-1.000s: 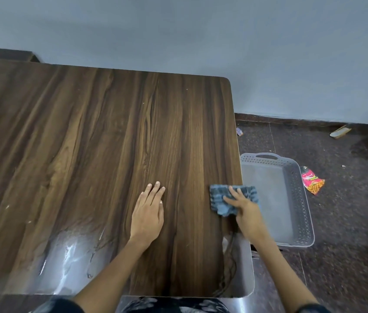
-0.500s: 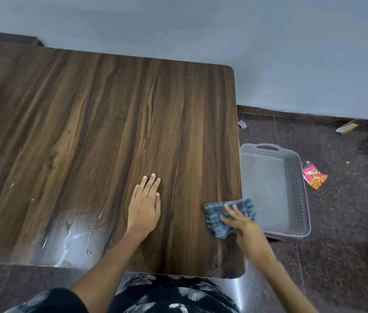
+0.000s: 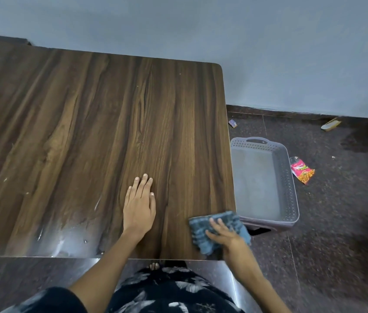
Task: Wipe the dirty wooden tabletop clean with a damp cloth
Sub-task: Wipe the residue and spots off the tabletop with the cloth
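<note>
Sliding nearer the tabletop (image 3: 88,132) corner, right hand (image 3: 226,236) presses cloth (image 3: 203,233) flat-fingered; left hand (image 3: 139,206) stays flat.

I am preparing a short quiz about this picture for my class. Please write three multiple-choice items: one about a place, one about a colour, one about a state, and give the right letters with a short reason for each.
1. Where does the grey basket stand?
A. on the tabletop
B. on the floor, right of the table
C. under the person's left arm

2. What colour is the cloth?
A. blue-grey
B. bright red
C. yellow

3. How does the left hand lie?
A. clenched in a fist
B. gripping the cloth
C. flat on the tabletop, fingers straight

Key:
1 B, the basket sits on the dark floor beside the table's right edge.
2 A, the cloth under the right hand shows blue-grey checks.
3 C, the left palm rests on the wood with fingers extended, holding nothing.
</note>
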`<state>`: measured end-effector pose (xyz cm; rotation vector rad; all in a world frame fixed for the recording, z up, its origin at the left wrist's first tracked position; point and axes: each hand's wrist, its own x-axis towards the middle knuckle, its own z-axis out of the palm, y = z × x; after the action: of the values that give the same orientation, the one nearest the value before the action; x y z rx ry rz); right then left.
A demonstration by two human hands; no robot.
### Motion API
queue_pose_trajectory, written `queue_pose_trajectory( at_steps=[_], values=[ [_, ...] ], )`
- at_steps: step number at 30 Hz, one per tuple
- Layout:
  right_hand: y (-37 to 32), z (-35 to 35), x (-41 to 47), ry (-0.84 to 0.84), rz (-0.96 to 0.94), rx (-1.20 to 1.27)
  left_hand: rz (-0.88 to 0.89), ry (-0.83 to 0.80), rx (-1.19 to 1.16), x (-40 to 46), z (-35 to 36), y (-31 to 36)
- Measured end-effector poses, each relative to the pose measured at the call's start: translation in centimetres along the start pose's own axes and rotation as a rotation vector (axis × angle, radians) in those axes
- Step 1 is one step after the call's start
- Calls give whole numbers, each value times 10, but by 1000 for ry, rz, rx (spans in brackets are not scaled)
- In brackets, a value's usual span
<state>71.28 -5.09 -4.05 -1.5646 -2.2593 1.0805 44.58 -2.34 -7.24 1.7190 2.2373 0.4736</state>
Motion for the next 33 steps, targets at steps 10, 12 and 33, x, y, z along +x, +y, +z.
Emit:
queue_pose_trajectory(
  at_steps=[10, 12, 33],
  values=[
    [-40, 33, 52, 138, 108, -36, 108, -62, 47, -44, -8, -24],
    [-44, 51, 23, 78, 32, -55, 120, -75, 45, -50, -9, -26],
    [-62, 78, -34, 136, 127, -165, 191, -127, 31, -80, -20, -51]
  ],
)
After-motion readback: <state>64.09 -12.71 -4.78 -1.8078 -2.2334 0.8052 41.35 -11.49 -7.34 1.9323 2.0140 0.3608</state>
